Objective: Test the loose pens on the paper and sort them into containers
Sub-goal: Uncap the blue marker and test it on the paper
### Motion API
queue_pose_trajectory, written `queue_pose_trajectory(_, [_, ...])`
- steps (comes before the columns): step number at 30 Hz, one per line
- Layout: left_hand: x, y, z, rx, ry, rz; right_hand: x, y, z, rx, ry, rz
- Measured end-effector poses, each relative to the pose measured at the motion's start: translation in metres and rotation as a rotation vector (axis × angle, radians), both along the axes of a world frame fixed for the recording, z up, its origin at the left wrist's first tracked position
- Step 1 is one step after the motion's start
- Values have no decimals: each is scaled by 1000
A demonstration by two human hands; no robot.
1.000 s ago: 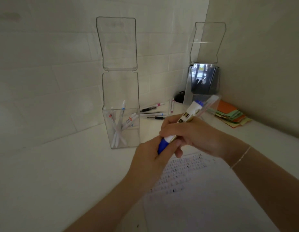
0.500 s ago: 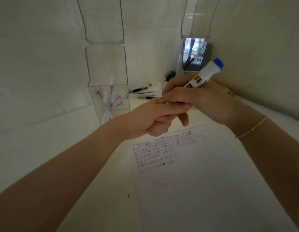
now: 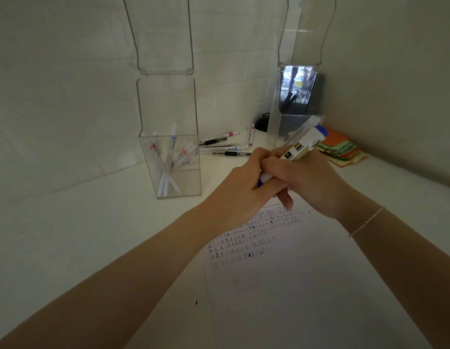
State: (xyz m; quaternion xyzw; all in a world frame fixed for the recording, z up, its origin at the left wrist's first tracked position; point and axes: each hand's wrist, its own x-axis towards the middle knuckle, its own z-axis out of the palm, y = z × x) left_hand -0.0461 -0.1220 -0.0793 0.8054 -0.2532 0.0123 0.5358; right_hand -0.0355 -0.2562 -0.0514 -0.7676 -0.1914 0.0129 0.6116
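A thick white marker (image 3: 300,147) with a blue end and a printed label slants up to the right above the paper (image 3: 307,285). My right hand (image 3: 307,182) grips its barrel. My left hand (image 3: 239,195) grips the marker's lower end, where a bit of blue cap shows between the fingers. The paper carries rows of small test marks near its far edge. A clear container (image 3: 173,165) at centre left holds several white pens. A second clear container (image 3: 292,127) stands in the corner. Several loose pens (image 3: 224,147) lie between the two.
Both containers have open hinged lids leaning up against the tiled wall. A stack of orange, green and yellow sticky notes (image 3: 342,152) lies at the right by the wall. A small dark round object (image 3: 263,122) sits behind the loose pens. White desk (image 3: 93,235) surrounds the paper.
The view tilted down and back up. My hands stayed joined on the marker; its blue cap end was visible, then hidden in my left hand, and now peeks out again.
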Motion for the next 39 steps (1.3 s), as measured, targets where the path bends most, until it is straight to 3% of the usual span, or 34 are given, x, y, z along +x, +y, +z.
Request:
queue_pose_trajectory(15, [-1,-7,-20,33,29,-81,-16,-8,-37,209,-3,-65])
queue_pose_trajectory(19, [0,-6,-19,138,-58,-37,-17,-13,-34,162,5,-40])
queue_pose_trajectory(22, [1,-6,-20,237,-18,-3,-16,-16,-29,76,-25,-179])
queue_pose_trajectory(25, [3,3,-31,319,32,32,-15,-26,-25,170,16,-362])
queue_pose_trajectory(31, [7,13,-60,566,-301,221,-28,-20,-47,358,306,-289])
queue_pose_trajectory(39, [4,11,-67,659,-420,247,-35,-5,-83,-90,81,-516])
